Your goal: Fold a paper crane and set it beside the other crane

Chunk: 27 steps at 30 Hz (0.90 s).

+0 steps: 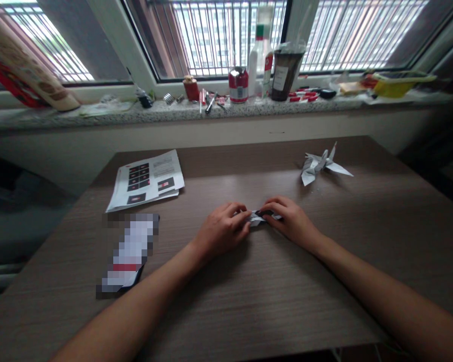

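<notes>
Both my hands rest on the brown wooden table (249, 281), meeting at its middle over a small folded piece of printed paper (257, 217). My left hand (222, 230) pinches the paper's left end with curled fingers. My right hand (291, 219) grips the right end, fingers bent over it. Most of the paper is hidden under my fingers. A finished folded paper crane (320, 165) lies on the table to the far right, apart from both hands.
A stack of printed sheets (148, 181) lies at the far left of the table, with a blurred flat object (130, 254) nearer me. The stone windowsill (98, 116) behind holds a red can (238, 84), bottles, a dark cup (285, 73), pens and a yellow container (394, 84).
</notes>
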Tool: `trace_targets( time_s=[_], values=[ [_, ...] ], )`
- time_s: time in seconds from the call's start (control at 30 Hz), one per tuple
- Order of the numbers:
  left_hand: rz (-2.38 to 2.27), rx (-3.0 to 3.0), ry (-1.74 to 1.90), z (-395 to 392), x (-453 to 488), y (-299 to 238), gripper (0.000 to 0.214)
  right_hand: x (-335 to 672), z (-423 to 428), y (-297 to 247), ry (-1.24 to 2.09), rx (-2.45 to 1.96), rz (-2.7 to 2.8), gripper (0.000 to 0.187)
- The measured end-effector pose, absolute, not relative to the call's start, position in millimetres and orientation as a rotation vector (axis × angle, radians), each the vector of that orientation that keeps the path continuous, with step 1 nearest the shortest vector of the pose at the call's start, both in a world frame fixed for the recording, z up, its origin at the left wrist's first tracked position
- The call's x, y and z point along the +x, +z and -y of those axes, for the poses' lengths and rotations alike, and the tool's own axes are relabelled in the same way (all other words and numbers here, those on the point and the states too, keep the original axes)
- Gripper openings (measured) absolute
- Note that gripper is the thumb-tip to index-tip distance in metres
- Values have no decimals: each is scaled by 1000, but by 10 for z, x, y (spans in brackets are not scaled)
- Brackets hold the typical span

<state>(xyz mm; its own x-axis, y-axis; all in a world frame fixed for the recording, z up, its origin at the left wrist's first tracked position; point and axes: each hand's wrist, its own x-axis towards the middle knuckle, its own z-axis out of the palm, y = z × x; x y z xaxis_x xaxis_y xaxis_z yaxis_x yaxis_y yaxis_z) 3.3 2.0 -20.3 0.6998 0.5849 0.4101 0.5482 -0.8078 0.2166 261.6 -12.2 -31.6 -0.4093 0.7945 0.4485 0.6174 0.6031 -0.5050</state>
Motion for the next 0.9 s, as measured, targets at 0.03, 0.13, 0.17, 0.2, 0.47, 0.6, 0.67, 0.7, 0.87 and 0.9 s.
trace_targets(
  time_s=[0.03, 0.13, 0.17, 0.2, 0.47, 0.6, 0.67, 0.7, 0.87, 0.9],
  values=[
    [-944, 2834, 719, -16, 39, -200, 28, 2613, 123, -316, 317, -1106, 2166, 12],
    [-959, 2875, 694, -11, 54, -203, 26, 2605, 127, -309, 254, -1095, 2185, 14],
    [-975, 2881, 683, -10, 58, -207, 24, 2605, 129, -306, 233, -1091, 2192, 13],
    [-994, 2879, 677, -10, 62, -212, 22, 2606, 133, -303, 210, -1085, 2203, 12],
    [-1063, 2822, 664, -12, 86, -231, 22, 2593, 161, -269, -7, -1074, 2372, 17],
    [-1069, 2831, 659, -8, 98, -242, 21, 2559, 157, -275, -51, -1059, 2388, 17],
    [-1084, 2838, 663, -3, 107, -243, 19, 2547, 153, -284, -50, -1045, 2393, 17],
    [-1095, 2844, 666, 0, 112, -241, 18, 2542, 151, -289, -49, -1039, 2398, 17],
    [-1128, 2871, 656, 14, 132, -226, 18, 2513, 157, -297, -87, -1045, 2408, 18],
    [-1132, 2870, 653, 15, 134, -222, 18, 2506, 160, -296, -103, -1053, 2407, 18]
  ],
)
